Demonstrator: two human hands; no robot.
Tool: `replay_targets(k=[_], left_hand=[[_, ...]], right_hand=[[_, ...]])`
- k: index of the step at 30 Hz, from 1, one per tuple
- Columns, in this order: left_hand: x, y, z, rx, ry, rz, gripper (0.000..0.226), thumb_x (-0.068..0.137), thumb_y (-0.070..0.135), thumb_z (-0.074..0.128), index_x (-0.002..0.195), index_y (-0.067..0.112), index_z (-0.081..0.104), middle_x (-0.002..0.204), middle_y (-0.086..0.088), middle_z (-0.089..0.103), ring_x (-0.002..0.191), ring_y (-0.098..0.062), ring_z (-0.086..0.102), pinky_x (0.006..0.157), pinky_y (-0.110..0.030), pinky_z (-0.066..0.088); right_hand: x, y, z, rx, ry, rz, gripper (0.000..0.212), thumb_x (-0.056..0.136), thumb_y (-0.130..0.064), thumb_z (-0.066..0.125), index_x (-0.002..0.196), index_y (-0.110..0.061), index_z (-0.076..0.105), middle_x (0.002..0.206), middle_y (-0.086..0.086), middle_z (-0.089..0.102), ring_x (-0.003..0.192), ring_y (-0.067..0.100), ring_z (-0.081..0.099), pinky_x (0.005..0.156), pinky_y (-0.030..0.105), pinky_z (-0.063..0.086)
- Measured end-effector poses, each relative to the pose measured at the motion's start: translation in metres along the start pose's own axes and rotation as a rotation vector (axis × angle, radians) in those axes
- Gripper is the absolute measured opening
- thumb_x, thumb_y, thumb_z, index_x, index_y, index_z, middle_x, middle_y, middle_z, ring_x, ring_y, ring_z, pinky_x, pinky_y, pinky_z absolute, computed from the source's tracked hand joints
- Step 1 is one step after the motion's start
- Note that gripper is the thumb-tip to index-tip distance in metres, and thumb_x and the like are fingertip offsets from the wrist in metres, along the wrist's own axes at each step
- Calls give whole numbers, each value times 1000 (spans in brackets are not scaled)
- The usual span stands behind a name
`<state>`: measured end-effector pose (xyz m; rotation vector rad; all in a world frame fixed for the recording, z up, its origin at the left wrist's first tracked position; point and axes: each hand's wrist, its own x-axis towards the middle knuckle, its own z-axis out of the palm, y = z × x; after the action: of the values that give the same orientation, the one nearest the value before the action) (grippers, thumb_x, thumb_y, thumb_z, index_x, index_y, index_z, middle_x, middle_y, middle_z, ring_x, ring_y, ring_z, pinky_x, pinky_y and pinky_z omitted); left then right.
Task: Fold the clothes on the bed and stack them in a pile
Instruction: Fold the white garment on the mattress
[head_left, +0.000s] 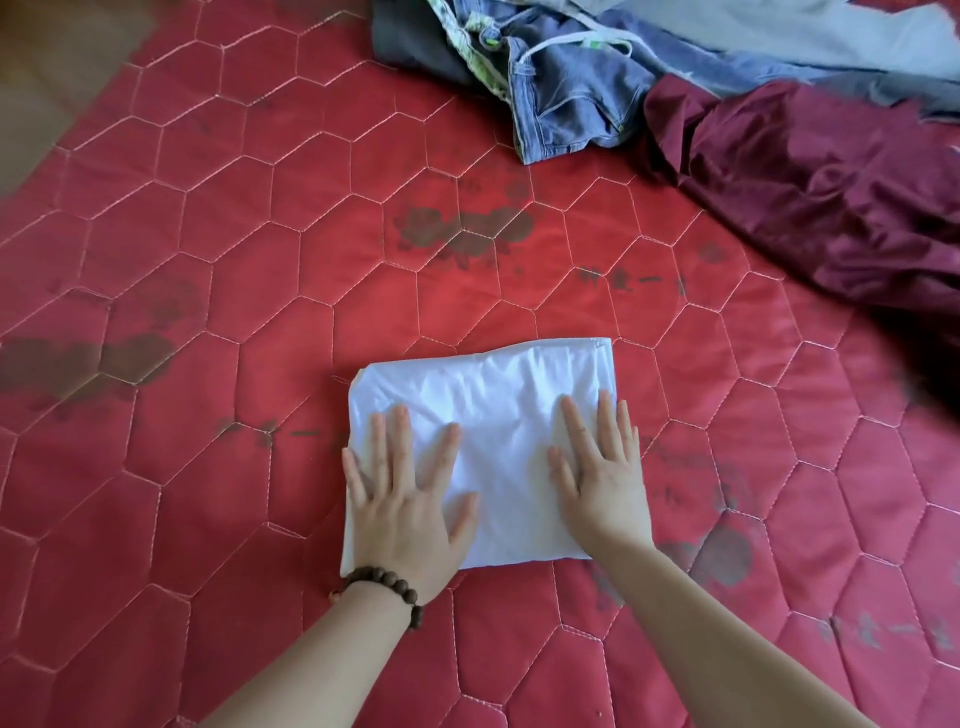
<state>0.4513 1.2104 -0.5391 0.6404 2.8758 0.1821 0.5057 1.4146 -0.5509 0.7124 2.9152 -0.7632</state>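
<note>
A white garment (498, 405), folded into a neat rectangle, lies on the red quilted bed (260, 249) near its front middle. My left hand (405, 499) rests flat on its left part, fingers spread, a brown bead bracelet on the wrist. On the right part of the fold my right hand (602, 478) presses flat, fingers apart. Neither hand grips the cloth. At the far right a maroon garment (810, 192) lies crumpled and unfolded. Blue denim shorts (566, 98) with a white drawstring lie at the back.
A dark grey garment (410, 36) and a light blue-grey cloth (810, 36) lie at the back with the shorts. The bed's left edge (67, 119) runs diagonally at the upper left, with brown floor beyond. Dark flower prints mark the quilt.
</note>
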Motion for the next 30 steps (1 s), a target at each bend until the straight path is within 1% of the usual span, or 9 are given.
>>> replay_targets(k=[5, 9, 12, 15, 17, 21, 25, 27, 30], left_hand=[[9, -58, -18, -1, 5, -102, 72, 84, 59, 26, 150, 32, 28, 159, -21, 9, 148, -37, 2, 113, -66, 12], [19, -105, -25, 53, -4, -202, 77, 81, 69, 19, 151, 38, 20, 161, -15, -1, 148, -34, -9, 114, -65, 2], [21, -117, -21, 67, 13, -203, 77, 80, 72, 23, 150, 40, 19, 161, -14, 0, 148, -33, -8, 113, -66, -1], [20, -114, -10, 94, -20, -183, 78, 78, 68, 27, 151, 41, 17, 162, -11, -7, 147, -35, -11, 111, -68, -1], [20, -113, -4, 114, -26, -192, 82, 77, 69, 29, 152, 42, 10, 162, -10, -9, 147, -35, -14, 110, -69, -1], [23, -111, -4, 97, -3, -215, 79, 81, 76, 23, 151, 42, 8, 162, -10, -1, 147, -35, -13, 109, -70, 0], [27, -102, -10, 109, -51, -251, 79, 81, 75, 15, 152, 41, 5, 162, -13, -2, 146, -36, -16, 109, -70, -2], [31, -82, -16, 66, -37, -207, 78, 83, 71, 19, 152, 36, 17, 160, -18, 7, 148, -36, -5, 111, -68, -1], [45, -35, -22, 0, -6, -16, 76, 84, 66, 25, 151, 30, 27, 158, -21, 14, 149, -33, 6, 115, -61, 0]], right_hand=[[7, -68, 31, 54, -13, -20, 53, 100, -36, 40, 151, -32, 27, 162, 9, 2, 149, 30, -7, 120, 40, -5], [16, -123, 52, 114, -90, -77, 56, 99, -38, 40, 152, -32, 24, 162, 9, -5, 148, 29, -12, 120, 46, -3], [19, -156, 62, -107, -30, -153, 59, 95, -44, 31, 151, -30, 23, 162, 9, 1, 149, 28, -9, 117, 52, -14], [15, -178, 72, -258, -85, -360, 55, 94, -36, 26, 147, -28, 36, 160, 4, 20, 149, 25, 6, 114, 57, -11], [17, -170, 75, -278, -145, -373, 54, 95, -38, 26, 148, -33, 33, 160, 1, 20, 149, 21, 6, 115, 56, -11], [29, -126, 61, -256, -118, -157, 59, 93, -49, 13, 152, -42, 10, 161, -9, -2, 149, 18, -7, 117, 53, -11], [33, -117, 52, -247, -190, -162, 56, 95, -55, 4, 149, -46, -5, 158, -16, -16, 147, 16, -17, 116, 47, -17], [34, -115, 45, -197, -213, -178, 54, 98, -53, 8, 150, -45, -4, 157, -16, -18, 147, 14, -19, 117, 45, -17], [37, -95, 20, -127, -161, -140, 52, 102, -44, 18, 152, -39, 6, 160, -12, -9, 148, 12, -14, 119, 42, -11]])
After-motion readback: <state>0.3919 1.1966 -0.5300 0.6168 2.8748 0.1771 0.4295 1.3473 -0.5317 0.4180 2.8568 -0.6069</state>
